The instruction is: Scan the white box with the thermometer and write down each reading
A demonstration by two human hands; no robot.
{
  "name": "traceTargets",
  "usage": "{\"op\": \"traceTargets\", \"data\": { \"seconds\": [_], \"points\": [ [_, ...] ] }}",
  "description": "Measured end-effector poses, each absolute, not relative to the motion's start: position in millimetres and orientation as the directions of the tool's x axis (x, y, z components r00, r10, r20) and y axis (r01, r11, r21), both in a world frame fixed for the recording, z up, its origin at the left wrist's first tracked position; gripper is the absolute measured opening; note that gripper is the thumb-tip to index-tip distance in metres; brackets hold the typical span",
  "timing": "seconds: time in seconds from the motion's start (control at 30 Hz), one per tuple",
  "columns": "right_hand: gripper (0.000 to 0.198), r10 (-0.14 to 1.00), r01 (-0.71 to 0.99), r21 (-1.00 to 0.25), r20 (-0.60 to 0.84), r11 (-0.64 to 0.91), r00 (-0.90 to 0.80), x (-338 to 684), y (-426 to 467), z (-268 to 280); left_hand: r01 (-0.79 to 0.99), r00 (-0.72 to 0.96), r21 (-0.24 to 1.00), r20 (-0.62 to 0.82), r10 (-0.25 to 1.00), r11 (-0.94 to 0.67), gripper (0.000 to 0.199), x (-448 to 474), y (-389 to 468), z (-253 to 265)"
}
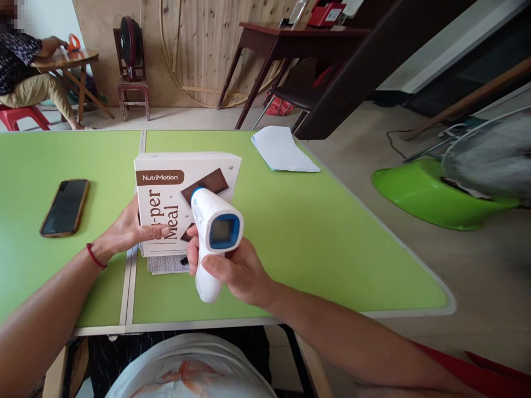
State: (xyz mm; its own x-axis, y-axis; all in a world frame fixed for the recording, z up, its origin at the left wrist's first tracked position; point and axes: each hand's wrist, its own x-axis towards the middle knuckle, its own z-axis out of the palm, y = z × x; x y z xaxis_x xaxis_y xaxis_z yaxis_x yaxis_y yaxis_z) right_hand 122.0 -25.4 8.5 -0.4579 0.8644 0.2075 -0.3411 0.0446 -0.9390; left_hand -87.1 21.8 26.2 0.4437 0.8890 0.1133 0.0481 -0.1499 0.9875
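My left hand (126, 228) grips the left side of a white and brown NutriMotion meal box (155, 207), thumb across its front. The box stands tilted on the green table. In my right hand (238, 271) is a white infrared thermometer (204, 226) with a blue-framed screen facing me; fingers wrap its handle. Its front end points at the box face and overlaps it in view; I cannot tell whether they touch. Below the box, a patterned paper or cloth (166, 265) pokes out, with a small black item on it.
A phone (65, 208) lies on the green table (332, 249) at the left. Folded white paper (284, 148) rests near the far right edge. Beyond are a dark wooden desk (282, 41), a chair (133, 91), a green chair-like object (431, 193) and a seated person (25, 66).
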Motion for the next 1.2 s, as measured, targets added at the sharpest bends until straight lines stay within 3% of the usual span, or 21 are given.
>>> {"op": "traceTargets", "data": {
  "seconds": [0.17, 0.67, 0.93, 1.2],
  "points": [
    [0.031, 0.875, -0.329, -0.944, 0.181, 0.027, -0.45, 119.6, -22.8, 9.0, 0.043, 0.477, 0.987, 0.117, 0.871, -0.156, 0.051, -86.0, 21.5, 27.3],
    [0.028, 0.865, -0.312, -0.949, 0.188, 0.039, -0.465, 121.4, -19.9, 13.9, 0.065, 0.448, 0.99, 0.085, 0.89, -0.127, 0.061, -89.6, 24.3, 22.7],
    [0.03, 0.868, -0.294, -0.956, 0.167, 0.026, -0.468, 120.4, -19.9, 14.0, 0.059, 0.459, 0.988, 0.101, 0.883, -0.143, 0.049, -86.2, 23.0, 27.6],
    [0.028, 0.867, -0.323, -0.946, 0.175, 0.017, -0.467, 120.5, -20.2, 14.1, 0.074, 0.479, 0.986, 0.094, 0.873, -0.147, 0.059, -89.1, 24.6, 24.5]
  ]
}}
